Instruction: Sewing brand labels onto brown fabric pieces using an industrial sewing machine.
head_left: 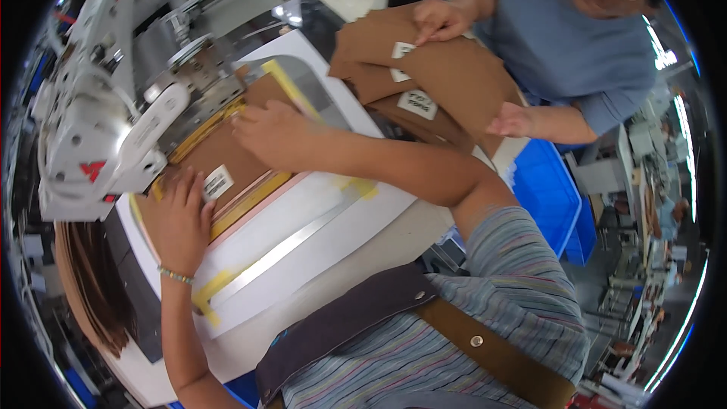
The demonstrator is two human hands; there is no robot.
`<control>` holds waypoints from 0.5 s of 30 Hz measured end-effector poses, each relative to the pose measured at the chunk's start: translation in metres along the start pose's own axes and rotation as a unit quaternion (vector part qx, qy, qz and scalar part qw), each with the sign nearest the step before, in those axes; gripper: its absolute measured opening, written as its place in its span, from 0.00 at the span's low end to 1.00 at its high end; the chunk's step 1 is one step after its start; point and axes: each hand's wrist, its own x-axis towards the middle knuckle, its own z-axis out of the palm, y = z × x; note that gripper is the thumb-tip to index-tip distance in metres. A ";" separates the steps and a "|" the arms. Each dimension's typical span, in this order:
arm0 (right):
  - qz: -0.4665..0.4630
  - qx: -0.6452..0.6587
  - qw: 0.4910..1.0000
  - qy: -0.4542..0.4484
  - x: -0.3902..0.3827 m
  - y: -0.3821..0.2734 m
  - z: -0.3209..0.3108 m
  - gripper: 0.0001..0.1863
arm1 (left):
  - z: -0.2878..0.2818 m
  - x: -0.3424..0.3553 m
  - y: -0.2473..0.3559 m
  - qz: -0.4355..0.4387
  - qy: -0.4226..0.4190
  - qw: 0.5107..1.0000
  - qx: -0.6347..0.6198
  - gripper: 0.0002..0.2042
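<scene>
1. Keeping the brown piece (235, 157) between both hands, within a yellow-edged frame (251, 206) just beside the machine (83, 132).
2. Resting the left hand (179, 212) at its left end, fingers slightly spread and laid flat, probably to stop sliding.
3. Reaching over with the right hand (276, 135), fingers bent near the machine-side edge, seemingly to steady it there; cannot tell about any pinching.
4. Lying underneath, a white sheet (304, 212) with a pale strip (288, 249), held by yellow tape (366, 188), perhaps against shifting.
5. Facing up on the brown piece, a white label (218, 182) with dark print, too small for sure reading.
6. Fanned out under a co-worker's hand (443, 21), a brown stack (462, 79), perhaps overlapped to leave more printed labels (417, 104) visible.
7. Showing on the machine, a red mark (92, 171).
</scene>
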 end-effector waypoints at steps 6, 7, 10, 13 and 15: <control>-0.043 0.014 0.997 0.058 0.020 -0.016 -0.003 0.21 | -0.004 -0.011 0.001 -0.032 0.013 0.999 -0.012 0.25; -0.045 0.014 0.997 0.055 0.022 -0.017 -0.003 0.21 | -0.002 -0.010 0.001 -0.029 0.015 0.999 -0.030 0.25; -0.051 0.012 0.998 0.044 0.028 -0.020 -0.001 0.21 | 0.001 -0.011 0.002 -0.027 0.022 0.998 -0.045 0.24; -0.059 0.016 0.997 0.047 0.036 -0.025 0.002 0.18 | 0.002 -0.012 0.001 -0.020 0.028 0.998 -0.045 0.23; -0.068 0.022 0.996 0.059 0.040 -0.029 0.004 0.15 | 0.002 -0.013 0.000 -0.018 0.030 0.998 -0.047 0.23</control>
